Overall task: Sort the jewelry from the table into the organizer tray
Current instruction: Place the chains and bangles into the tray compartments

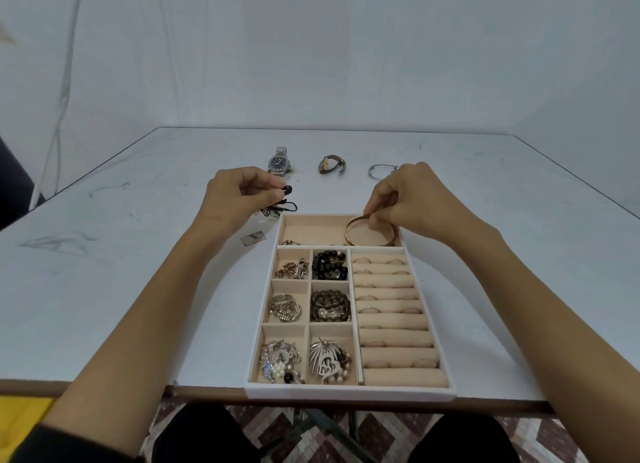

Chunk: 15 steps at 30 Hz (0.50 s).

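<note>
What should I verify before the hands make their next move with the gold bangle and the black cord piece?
1. Right hand pinches the gold bangle at its far rim: ok.
2. Gold bangle lies within the long far compartment of the organizer tray: ok. Resting flat on its floor: cannot tell.
3. Left hand pinches the black cord piece, held outside the tray: ok.
4. Bare room in that compartment, left of the bangle: ok.
5. Table cleared of jewelry: not ok. The silver watch, brown-strap watch and silver hoop lie beyond the tray.
</note>
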Each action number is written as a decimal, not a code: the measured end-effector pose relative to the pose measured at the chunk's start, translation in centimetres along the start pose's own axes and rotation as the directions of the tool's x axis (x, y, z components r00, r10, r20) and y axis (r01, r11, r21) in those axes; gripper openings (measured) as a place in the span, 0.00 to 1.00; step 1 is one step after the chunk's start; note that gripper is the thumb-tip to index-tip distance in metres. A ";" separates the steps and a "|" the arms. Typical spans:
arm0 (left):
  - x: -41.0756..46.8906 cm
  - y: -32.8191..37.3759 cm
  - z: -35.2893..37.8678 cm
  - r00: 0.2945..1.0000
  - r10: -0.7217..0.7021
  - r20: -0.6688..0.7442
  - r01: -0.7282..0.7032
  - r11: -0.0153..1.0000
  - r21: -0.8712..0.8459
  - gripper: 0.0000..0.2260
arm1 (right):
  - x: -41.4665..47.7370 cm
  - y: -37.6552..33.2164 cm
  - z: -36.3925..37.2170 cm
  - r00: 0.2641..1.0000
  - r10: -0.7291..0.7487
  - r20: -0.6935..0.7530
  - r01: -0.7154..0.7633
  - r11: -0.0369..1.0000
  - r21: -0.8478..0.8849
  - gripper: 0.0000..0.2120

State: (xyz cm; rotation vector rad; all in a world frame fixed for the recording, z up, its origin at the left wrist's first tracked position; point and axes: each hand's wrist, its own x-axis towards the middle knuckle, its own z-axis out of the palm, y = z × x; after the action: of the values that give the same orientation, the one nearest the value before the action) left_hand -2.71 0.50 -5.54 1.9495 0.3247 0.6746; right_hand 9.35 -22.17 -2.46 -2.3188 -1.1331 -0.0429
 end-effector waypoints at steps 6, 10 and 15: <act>0.0 0.0 0.0 1.000 0.006 0.004 -0.006 1.000 0.008 0.06 | 0.1 -0.1 0.5 1.000 0.007 -0.014 -0.008 0.996 -0.090 0.08; 0.0 0.0 0.0 1.000 0.006 0.006 -0.006 1.000 0.017 0.06 | 0.1 0.1 0.8 1.000 0.022 0.017 -0.020 0.995 -0.100 0.09; 0.0 0.0 0.0 1.000 0.008 0.004 -0.008 1.000 0.021 0.06 | 0.3 0.5 0.9 0.999 0.037 0.015 -0.035 0.996 -0.087 0.09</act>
State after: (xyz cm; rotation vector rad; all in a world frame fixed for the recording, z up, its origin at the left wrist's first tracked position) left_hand -2.69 0.48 -5.52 1.9731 0.3226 0.6747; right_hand 9.71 -21.75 -3.36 -2.4200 -1.1179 -0.0607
